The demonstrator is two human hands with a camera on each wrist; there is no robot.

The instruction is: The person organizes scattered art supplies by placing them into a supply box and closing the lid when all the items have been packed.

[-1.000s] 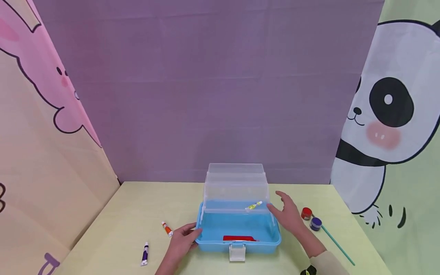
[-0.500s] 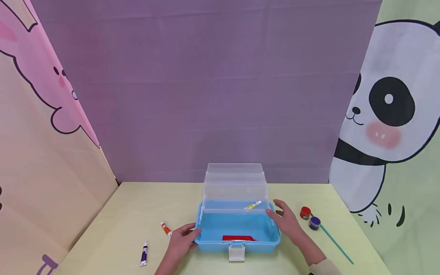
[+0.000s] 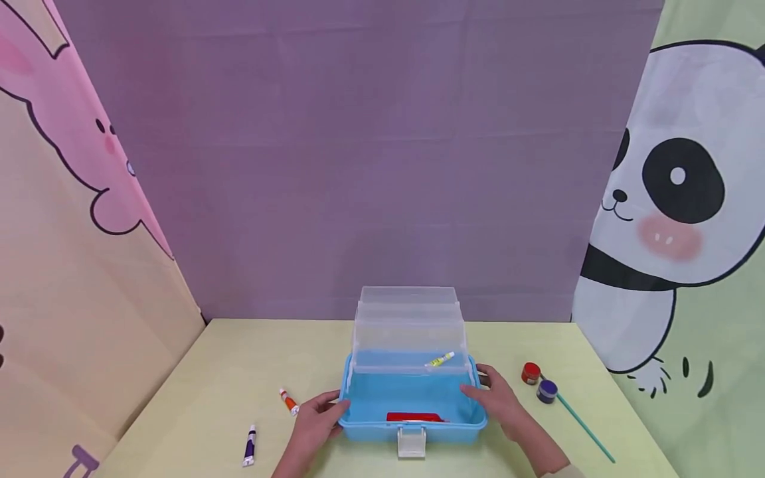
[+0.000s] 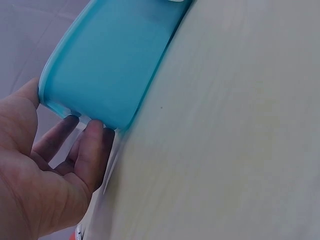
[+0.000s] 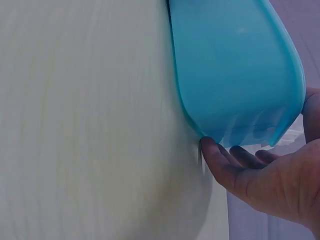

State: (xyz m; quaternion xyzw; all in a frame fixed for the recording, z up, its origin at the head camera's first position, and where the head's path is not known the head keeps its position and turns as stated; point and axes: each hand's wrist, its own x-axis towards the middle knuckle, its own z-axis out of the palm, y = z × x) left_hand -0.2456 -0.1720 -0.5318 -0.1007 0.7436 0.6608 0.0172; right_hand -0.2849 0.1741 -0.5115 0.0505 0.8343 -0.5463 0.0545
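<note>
A light-blue plastic storage box (image 3: 442,433) stands on the table with its clear lid (image 3: 409,325) raised and a white latch (image 3: 412,443) at its front. My left hand (image 3: 313,425) grips the left side, thumb over the rim and fingers against the outer wall. On the opposite side my right hand (image 3: 501,403) holds the box likewise, its thumb on the rim; the right wrist view has its fingertips (image 5: 209,145) at the box's lower edge. Inside lies a red item (image 3: 414,417), partly hidden by the front wall. A small yellow paint tube (image 3: 441,360) shows at the clear plastic.
Left of the box lie an orange paint tube (image 3: 289,402) and a purple paint tube (image 3: 249,446). To the right are a red paint jar (image 3: 530,373), a purple paint jar (image 3: 546,392) and a thin green stick (image 3: 586,428). A purple cloth (image 3: 358,166) hangs behind the table.
My right hand has moved down and nearer along the box's right side, and its fingers have closed in on the wall. My left hand and the box stay in place.
</note>
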